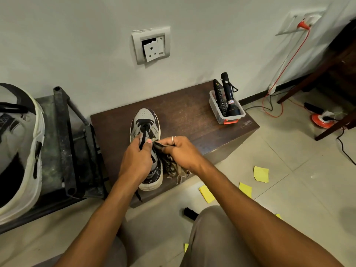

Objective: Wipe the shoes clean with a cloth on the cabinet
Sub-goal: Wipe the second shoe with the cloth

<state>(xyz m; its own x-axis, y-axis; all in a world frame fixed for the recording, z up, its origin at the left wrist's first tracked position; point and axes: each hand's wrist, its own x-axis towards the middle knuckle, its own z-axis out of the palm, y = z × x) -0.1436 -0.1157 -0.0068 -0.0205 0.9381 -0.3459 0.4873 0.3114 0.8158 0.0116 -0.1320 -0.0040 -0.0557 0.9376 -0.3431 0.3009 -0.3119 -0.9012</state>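
The grey-and-black shoe (145, 122) stood on the dark worktop (192, 116), toe towards the wall and heel below the wrists at the near edge. The left hand (136, 157) gripped its tongue and laces, fingers curled. Just beside it, the right hand (183, 153) pinched a frayed cloth (171, 166) against the shoe's side. A hard stroke towards the person could drag the heel off the edge, and loose threads might snag the laces.

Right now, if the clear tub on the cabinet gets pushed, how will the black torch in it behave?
The torch likely tips or shifts: it stands leaning, head down, well above the rim of the shallow tub. Its round body would probably roll if it fell out. The thin tub may slide.
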